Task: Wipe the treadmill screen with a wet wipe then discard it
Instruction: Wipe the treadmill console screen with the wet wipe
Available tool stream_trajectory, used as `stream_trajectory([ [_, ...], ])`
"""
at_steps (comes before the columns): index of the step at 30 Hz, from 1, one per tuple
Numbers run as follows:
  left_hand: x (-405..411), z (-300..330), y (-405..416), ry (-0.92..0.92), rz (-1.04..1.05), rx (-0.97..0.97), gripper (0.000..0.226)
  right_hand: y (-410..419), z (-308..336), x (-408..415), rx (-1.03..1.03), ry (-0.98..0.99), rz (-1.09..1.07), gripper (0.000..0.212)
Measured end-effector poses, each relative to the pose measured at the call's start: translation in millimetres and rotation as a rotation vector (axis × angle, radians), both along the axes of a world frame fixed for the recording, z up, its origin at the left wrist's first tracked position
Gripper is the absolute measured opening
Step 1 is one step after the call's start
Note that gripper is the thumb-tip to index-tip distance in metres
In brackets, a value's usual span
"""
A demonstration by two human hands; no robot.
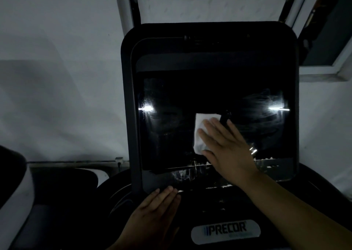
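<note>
The treadmill screen (171, 131) is a large dark glass panel in a black rounded frame, with smear streaks and two bright light reflections. A white wet wipe (200, 124) lies flat against the glass near its centre. My right hand (226, 145) presses on the wipe with flat, spread fingers, covering its right part. My left hand (158, 209) rests with fingers together against the lower left corner of the console frame, holding nothing.
Below the screen is the dark console with a grey Precor badge (225, 230). A white wall (57, 78) stands behind, with a window frame (323, 69) at the upper right. Another machine's white and black part (13, 188) sits at the left edge.
</note>
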State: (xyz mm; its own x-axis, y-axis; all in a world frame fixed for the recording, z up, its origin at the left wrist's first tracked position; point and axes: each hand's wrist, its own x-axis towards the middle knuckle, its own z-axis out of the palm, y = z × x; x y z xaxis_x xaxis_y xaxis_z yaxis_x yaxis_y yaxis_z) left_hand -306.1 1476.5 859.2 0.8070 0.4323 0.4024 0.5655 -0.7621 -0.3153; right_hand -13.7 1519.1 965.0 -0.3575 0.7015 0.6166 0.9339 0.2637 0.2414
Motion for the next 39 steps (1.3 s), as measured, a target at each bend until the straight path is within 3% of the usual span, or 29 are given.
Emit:
stream_trajectory([
  [5, 0, 2, -4, -0.046, -0.013, 0.019, 0.057, 1, 5, 22, 0.033, 0.144, -0.137, 0.055],
  [10, 0, 3, -2, -0.065, -0.013, -0.038, 0.061, -7, -7, -17, -0.042, -0.003, 0.022, 0.056],
  [15, -3, 5, -1, -0.076, -0.021, -0.05, 0.06, -21, -14, 21, -0.036, -0.024, -0.044, 0.06],
  [23, -1, -3, 1, -0.08, -0.023, -0.022, 0.059, 13, -15, -97, -0.004, 0.025, 0.141, 0.049],
  [30, -1, 0, 1, -0.071, 0.016, -0.022, 0.057, -14, -8, 5, -0.023, -0.048, -0.076, 0.054],
  [36, 2, -4, 2, -0.12, 0.001, 0.061, 0.05, 12, -14, -99, -0.007, 0.051, 0.055, 0.051],
  [39, 8, -8, -1, -0.142, 0.03, 0.032, 0.05, 16, -10, -99, 0.001, 0.017, 0.101, 0.048],
])
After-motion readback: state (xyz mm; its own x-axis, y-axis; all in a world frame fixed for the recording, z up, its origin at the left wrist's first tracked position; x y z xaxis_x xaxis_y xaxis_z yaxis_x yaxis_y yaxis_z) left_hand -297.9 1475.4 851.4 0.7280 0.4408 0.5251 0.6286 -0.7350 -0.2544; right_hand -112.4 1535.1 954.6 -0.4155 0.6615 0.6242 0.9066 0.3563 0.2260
